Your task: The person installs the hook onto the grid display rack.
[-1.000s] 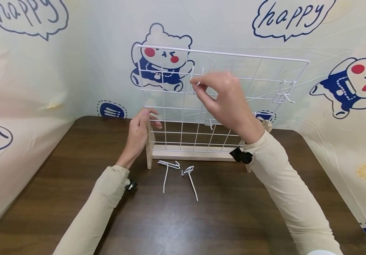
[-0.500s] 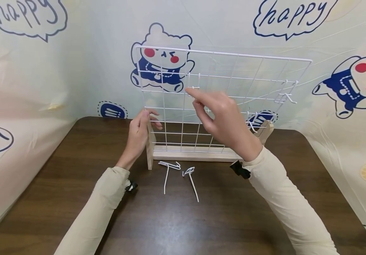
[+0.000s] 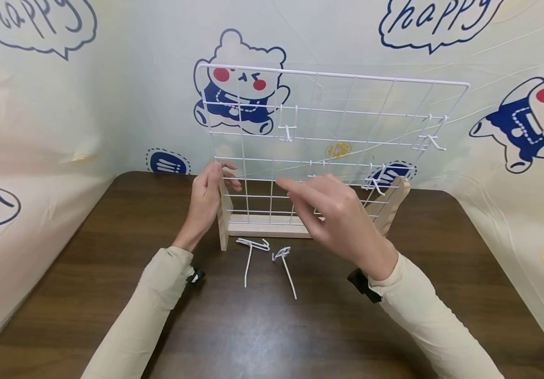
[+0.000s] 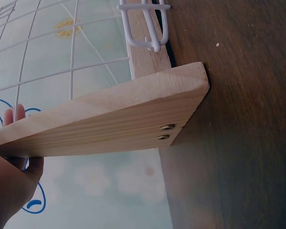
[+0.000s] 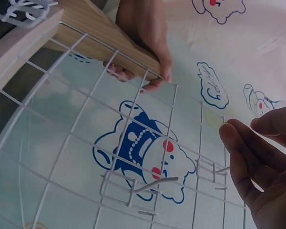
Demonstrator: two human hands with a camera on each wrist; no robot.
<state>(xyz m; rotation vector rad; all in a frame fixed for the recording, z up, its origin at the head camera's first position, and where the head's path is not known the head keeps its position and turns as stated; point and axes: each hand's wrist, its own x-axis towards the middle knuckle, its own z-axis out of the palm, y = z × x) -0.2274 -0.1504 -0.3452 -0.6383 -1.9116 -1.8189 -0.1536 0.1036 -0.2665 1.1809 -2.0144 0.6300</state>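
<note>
The wooden side post [image 3: 225,221] is gripped by the left hand [image 3: 207,184], while the right hand [image 3: 335,213] is held up before the wire grid [image 3: 312,138], index finger stretched out, nothing seen in its grasp. The grid is seated in its stand, long axis run left to right, face turned to the person. An upper hook [image 3: 287,128] is hung left of centre, and two right-side hooks [image 3: 429,140] are fixed farther over, prongs aimed outward. Down in front, two loose hooks [image 3: 249,260] are laid on the table [image 3: 262,337], long stems pointed personward, the right one slanted rightward. On the backdrop [image 3: 134,95], "happy" is read in two speech bubbles [image 3: 35,23].
</note>
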